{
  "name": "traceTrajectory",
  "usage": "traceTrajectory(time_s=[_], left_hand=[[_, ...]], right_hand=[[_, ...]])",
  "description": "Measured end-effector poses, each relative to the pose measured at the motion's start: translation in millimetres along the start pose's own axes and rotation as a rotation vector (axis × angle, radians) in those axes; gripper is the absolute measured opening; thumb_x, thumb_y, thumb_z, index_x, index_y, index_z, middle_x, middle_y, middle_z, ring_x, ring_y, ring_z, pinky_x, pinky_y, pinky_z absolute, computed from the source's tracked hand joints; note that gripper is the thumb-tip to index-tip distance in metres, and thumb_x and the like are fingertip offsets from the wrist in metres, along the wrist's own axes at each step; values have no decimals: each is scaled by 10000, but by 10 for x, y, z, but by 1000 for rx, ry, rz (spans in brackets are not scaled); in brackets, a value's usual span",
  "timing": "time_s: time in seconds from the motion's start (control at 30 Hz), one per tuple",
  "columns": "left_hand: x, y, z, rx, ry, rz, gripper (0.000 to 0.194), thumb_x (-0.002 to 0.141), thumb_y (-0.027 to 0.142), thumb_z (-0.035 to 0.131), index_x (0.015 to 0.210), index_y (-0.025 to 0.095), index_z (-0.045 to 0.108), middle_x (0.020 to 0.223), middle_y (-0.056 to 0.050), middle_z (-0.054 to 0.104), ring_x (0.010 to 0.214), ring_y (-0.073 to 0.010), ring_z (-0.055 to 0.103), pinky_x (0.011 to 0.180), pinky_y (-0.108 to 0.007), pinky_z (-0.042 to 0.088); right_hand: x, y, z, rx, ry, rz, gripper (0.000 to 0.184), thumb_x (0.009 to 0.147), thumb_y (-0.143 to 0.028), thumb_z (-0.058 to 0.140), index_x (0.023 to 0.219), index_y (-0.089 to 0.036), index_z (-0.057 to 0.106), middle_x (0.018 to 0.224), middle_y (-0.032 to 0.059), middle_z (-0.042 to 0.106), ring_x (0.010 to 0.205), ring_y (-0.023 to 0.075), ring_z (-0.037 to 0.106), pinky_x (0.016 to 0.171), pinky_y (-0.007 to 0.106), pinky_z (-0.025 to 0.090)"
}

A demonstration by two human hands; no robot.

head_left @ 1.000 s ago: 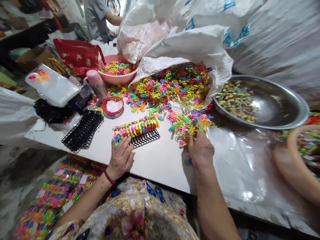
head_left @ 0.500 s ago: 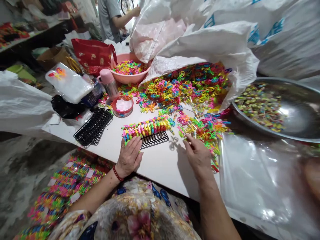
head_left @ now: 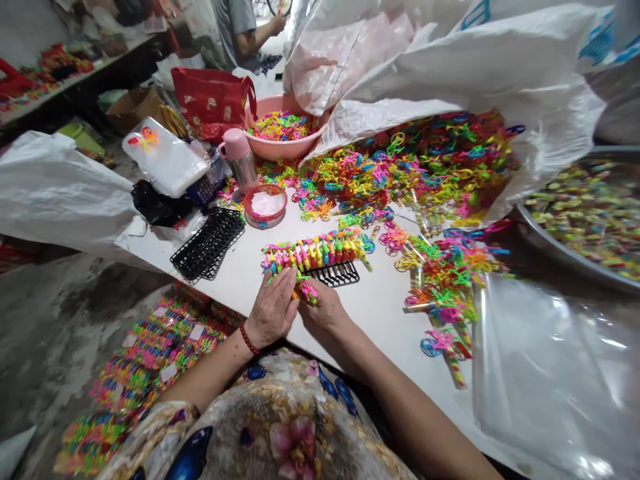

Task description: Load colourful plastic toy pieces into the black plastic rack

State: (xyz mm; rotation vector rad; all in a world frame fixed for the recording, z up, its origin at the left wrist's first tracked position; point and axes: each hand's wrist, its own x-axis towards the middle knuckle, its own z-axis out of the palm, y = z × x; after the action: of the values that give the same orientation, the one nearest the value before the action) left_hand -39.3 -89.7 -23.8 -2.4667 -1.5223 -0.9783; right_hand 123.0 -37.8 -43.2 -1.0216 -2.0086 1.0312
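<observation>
My left hand [head_left: 274, 307] and my right hand [head_left: 323, 308] meet at the near edge of a black plastic rack [head_left: 336, 273] on the white table [head_left: 380, 313]. A row of bright plastic clips [head_left: 317, 252] stands packed along the rack. Both hands pinch small colourful clips [head_left: 306, 291] between their fingertips, just in front of the rack. To the right lies a loose heap of the same clips [head_left: 445, 280], spilling from an open white sack [head_left: 450, 87].
A spare black rack [head_left: 209, 243], a small red basket [head_left: 265, 205], a pink flask [head_left: 241, 159] and a pink basin of clips [head_left: 283, 133] stand at the back left. A steel bowl [head_left: 585, 220] and clear plastic bags [head_left: 555, 373] lie right. Another person [head_left: 245, 30] works behind.
My right hand has left the loose heap on the right and come left to meet my left hand at the rack, carrying small clips. The view has swung rightward.
</observation>
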Motion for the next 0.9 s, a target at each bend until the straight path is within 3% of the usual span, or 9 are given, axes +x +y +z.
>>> traceTrajectory(time_s=[0.17, 0.33, 0.4, 0.47, 0.6, 0.67, 0.77, 0.9], left_hand=[[2, -1, 4, -9, 4, 3, 719, 945, 175, 469, 1573, 109, 125, 1497, -216, 459, 1455, -260, 363, 1198, -539, 283], [1, -28, -11, 32, -40, 23, 691, 941, 176, 497, 1568, 168, 209, 1595, -204, 282, 1490, -285, 283, 1187, -536, 292], [2, -28, -17, 45, -61, 22, 654, 946, 178, 497, 1555, 168, 257, 1578, -192, 329, 1482, -265, 309, 1196, -510, 281], [5, -7, -25, 64, -68, 25, 623, 952, 206, 507, 1538, 155, 299, 1534, -180, 416, 1469, -255, 337, 1223, -523, 205], [30, 86, -61, 142, -85, -10, 578, 964, 297, 523, 1510, 192, 364, 1465, -132, 519, 1440, -297, 384, 1190, -642, -106], [55, 132, -90, 185, -81, -36, 557, 968, 311, 523, 1498, 203, 389, 1446, -121, 540, 1420, -315, 412, 1156, -657, -177], [100, 169, -142, 212, -68, -39, 541, 970, 311, 524, 1487, 200, 410, 1427, -128, 558, 1399, -324, 441, 1152, -652, -188], [154, 170, -190, 183, -65, -2, 538, 958, 333, 551, 1465, 195, 436, 1416, -143, 568, 1403, -327, 436, 1162, -667, -140]], right_hand=[[60, 99, 56, -40, -59, -78, 96, 854, -237, 544, 860, -211, 636, 859, 61, 689, 781, 194, 585, 743, 300, 475], [121, 136, -1, -66, -145, -139, 141, 828, -160, 524, 885, -183, 651, 877, 83, 694, 794, 207, 605, 755, 315, 483], [134, 155, -5, -82, -158, -145, 166, 830, -141, 515, 915, -169, 654, 890, 93, 692, 809, 208, 608, 767, 320, 492], [136, 164, 13, -72, -162, -153, 199, 848, -145, 514, 992, -154, 651, 959, 112, 693, 867, 212, 618, 806, 328, 503], [115, 115, 75, -53, -143, -153, 247, 878, -197, 544, 1104, -157, 635, 1063, 129, 685, 947, 227, 629, 866, 357, 512], [86, 72, 59, -64, -132, -143, 248, 864, -190, 565, 1100, -167, 638, 1045, 120, 690, 940, 230, 633, 861, 359, 515], [4, 70, -133, -71, -72, -78, 218, 880, -170, 543, 1075, -186, 639, 1005, 90, 695, 907, 208, 637, 834, 330, 512], [-64, 281, -653, -351, 217, 142, 157, 923, -211, 494, 994, -192, 633, 941, 88, 653, 844, 215, 604, 791, 335, 486]])
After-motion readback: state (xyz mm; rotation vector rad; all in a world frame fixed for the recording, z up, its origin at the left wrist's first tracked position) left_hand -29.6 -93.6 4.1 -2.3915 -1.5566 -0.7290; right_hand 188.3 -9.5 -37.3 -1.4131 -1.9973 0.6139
